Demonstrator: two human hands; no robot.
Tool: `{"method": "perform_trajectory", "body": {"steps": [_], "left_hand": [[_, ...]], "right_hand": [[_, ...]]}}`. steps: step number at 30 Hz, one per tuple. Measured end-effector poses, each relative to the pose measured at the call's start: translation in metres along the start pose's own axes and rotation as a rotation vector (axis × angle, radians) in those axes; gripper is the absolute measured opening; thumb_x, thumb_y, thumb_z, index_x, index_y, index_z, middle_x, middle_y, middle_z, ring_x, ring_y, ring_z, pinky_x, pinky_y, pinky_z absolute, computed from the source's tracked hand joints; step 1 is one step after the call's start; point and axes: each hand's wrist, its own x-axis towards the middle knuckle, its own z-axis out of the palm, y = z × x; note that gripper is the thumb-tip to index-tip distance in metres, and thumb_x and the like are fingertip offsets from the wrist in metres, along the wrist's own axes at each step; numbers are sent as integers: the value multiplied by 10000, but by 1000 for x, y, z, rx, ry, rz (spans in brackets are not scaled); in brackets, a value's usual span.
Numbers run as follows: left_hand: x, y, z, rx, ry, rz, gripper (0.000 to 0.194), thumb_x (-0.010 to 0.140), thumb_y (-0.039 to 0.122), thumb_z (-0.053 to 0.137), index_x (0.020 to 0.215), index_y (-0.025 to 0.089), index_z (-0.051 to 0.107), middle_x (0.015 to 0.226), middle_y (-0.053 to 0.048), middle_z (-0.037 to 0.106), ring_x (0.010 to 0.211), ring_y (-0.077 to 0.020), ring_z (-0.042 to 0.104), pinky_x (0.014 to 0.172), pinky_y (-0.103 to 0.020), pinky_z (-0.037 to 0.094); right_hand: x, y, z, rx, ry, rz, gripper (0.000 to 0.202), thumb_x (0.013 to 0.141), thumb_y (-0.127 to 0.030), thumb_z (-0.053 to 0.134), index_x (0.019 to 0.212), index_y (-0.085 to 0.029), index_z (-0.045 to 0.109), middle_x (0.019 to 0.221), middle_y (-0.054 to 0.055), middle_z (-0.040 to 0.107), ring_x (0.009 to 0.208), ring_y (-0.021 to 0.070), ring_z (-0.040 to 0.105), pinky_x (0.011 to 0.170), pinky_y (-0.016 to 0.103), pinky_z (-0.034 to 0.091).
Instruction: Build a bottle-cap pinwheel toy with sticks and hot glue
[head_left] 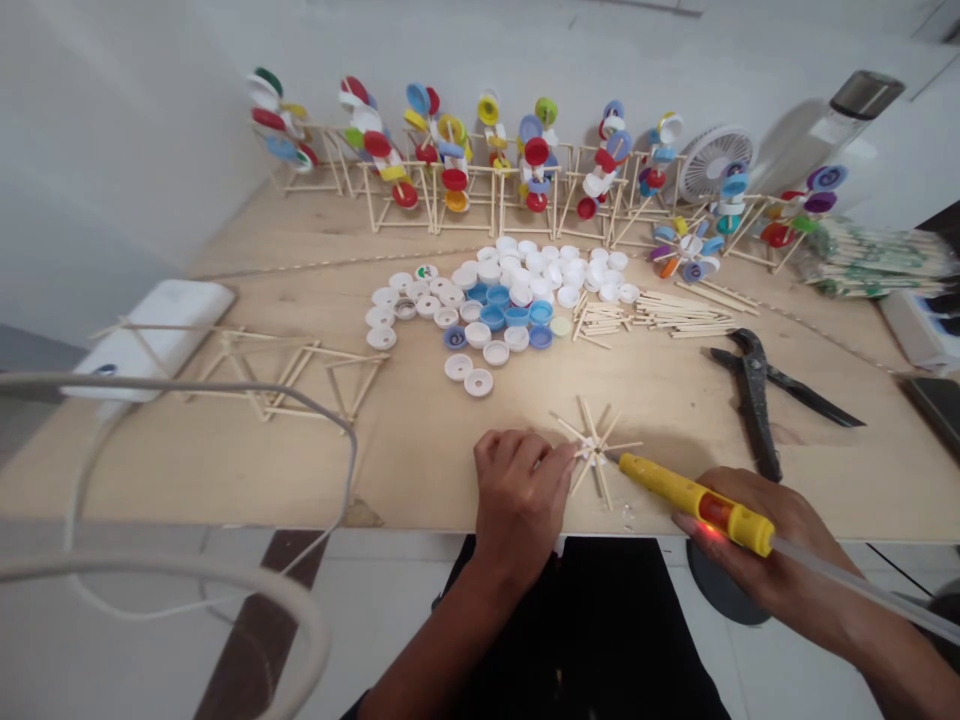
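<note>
My right hand (795, 550) has its fingers wrapped around the yellow glue gun (664, 484), whose long axis slants over the front of the counter (427, 450) from lower right to upper left. Its nozzle (613, 457) points left, close to the middle of the stick star (598, 443) (a red light (710, 531) glows beneath the handle). My left hand (523, 490) touches the star's left side with bent fingers; whether they pinch it, I cannot tell.
</note>
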Motion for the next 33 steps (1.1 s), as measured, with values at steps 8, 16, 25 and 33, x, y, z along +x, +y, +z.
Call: {"method": "perform_trajectory", "body": {"steps": [8, 16, 25, 33], "left_hand": [[0, 0, -1, 2, -8, -12, 135, 866, 185, 551, 888, 204, 683, 718, -27, 625, 757, -194, 533, 803, -402, 358], [-1, 0, 0, 4, -5, -6, 135, 865, 190, 553, 888, 209, 685, 712, -28, 620, 760, -194, 530, 806, -404, 362], [-1, -1, 1, 10, -1, 0, 143, 866, 193, 548, 875, 204, 690, 712, -33, 612, 758, -194, 520, 804, -402, 359], [-1, -1, 0, 12, -8, -1, 156, 870, 193, 539, 887, 207, 694, 704, -31, 602, 759, -194, 517, 800, -394, 356]], "right_hand": [[-2, -2, 0, -8, 3, 0, 282, 895, -454, 418, 712, -244, 458, 628, 8, 513, 535, 174, 481, 494, 317, 354], [-1, -5, 1, -18, 5, -8, 283, 899, -458, 418, 727, -241, 479, 644, 13, 533, 545, 166, 491, 491, 301, 358], [2, -7, 3, -35, 3, -22, 290, 897, -460, 421, 724, -235, 481, 650, 14, 543, 555, 166, 505, 498, 300, 377], [7, -8, 5, -23, 2, -47, 279, 898, -450, 434, 715, -240, 453, 630, 0, 521, 548, 158, 490, 499, 297, 374]]}}
